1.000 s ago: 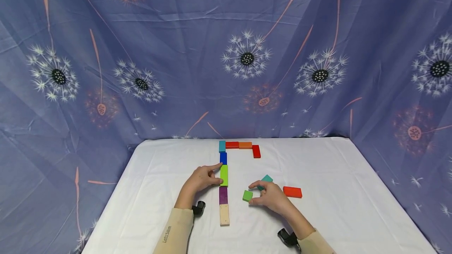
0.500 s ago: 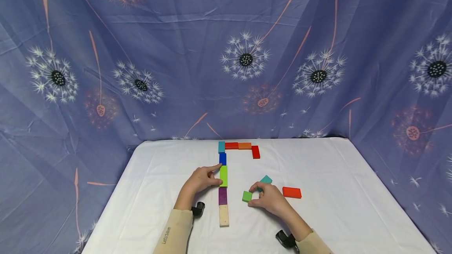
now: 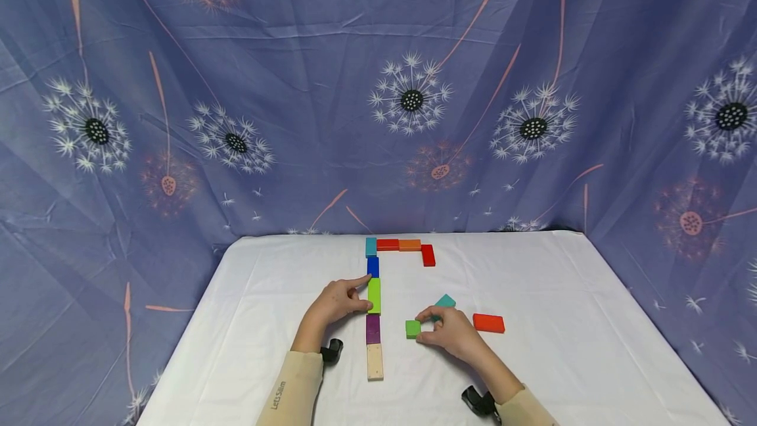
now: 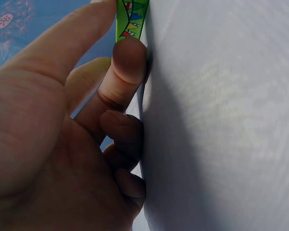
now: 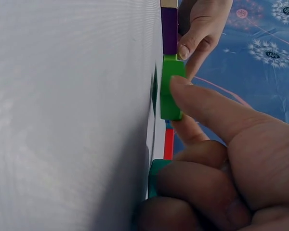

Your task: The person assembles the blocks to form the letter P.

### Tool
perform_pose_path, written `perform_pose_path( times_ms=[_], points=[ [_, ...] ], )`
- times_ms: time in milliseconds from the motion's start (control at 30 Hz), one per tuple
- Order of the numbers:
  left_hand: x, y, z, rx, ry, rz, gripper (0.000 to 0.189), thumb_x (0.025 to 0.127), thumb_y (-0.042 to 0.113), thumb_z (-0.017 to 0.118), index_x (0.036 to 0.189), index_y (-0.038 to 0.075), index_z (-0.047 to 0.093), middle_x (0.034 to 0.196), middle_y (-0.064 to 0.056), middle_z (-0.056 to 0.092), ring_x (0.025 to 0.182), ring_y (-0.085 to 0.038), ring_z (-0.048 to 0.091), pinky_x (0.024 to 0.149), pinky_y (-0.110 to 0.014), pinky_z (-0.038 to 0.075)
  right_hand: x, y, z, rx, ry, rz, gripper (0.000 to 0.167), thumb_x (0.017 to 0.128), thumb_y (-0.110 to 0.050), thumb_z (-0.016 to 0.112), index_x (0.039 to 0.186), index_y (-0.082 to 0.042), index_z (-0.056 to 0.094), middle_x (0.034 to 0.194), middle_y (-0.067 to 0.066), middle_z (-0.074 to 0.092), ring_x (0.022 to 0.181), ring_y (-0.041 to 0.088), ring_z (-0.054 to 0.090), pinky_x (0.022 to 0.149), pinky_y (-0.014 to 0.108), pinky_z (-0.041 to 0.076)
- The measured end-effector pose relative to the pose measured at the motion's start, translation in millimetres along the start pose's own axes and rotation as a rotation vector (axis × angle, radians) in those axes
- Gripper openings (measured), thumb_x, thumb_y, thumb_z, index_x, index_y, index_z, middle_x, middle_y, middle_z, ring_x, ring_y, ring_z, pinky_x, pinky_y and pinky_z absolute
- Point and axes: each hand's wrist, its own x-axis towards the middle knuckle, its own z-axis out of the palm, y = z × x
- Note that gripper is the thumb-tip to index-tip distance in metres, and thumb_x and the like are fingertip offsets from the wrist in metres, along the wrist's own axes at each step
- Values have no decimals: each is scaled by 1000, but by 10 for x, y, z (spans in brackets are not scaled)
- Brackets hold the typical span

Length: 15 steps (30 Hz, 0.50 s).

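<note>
My left hand (image 3: 334, 301) pinches the lime green block (image 3: 374, 296) at its left side, thumb near the close end and index finger near the far end. Printed pennants show on that block's side in the left wrist view. My right hand (image 3: 454, 332) holds a small green block (image 3: 412, 329) between thumb and index finger, to the right of the column. In the right wrist view the thumb lies on the green block (image 5: 169, 89). Near the right hand's other fingers is a teal block (image 3: 446, 301), partly hidden.
The column also has a blue block (image 3: 373, 267), a purple block (image 3: 373, 329) and a plain wooden block (image 3: 375, 362). Across its far end run a light blue block (image 3: 370, 246), red block (image 3: 388, 244), orange block (image 3: 410, 245) and angled red block (image 3: 428, 255). Another red block (image 3: 488, 323) lies right.
The small green block has turned from a slant to nearly square with the column, between my right fingers. My left hand has stayed in place.
</note>
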Motion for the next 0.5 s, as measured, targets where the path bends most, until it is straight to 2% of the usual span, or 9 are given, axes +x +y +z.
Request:
perform_pose_path(
  times_ms=[500],
  points=[
    [2,-11,-9,-2,-6,-9,73,86,31,88,153,21,60,69,4,56,63,-12,46,61,-27,37,154,-227,-128,71,71,-3,28,84,-17,86,112,-23,80,55,-5,29,53,12,25,52,23,23]
  ],
)
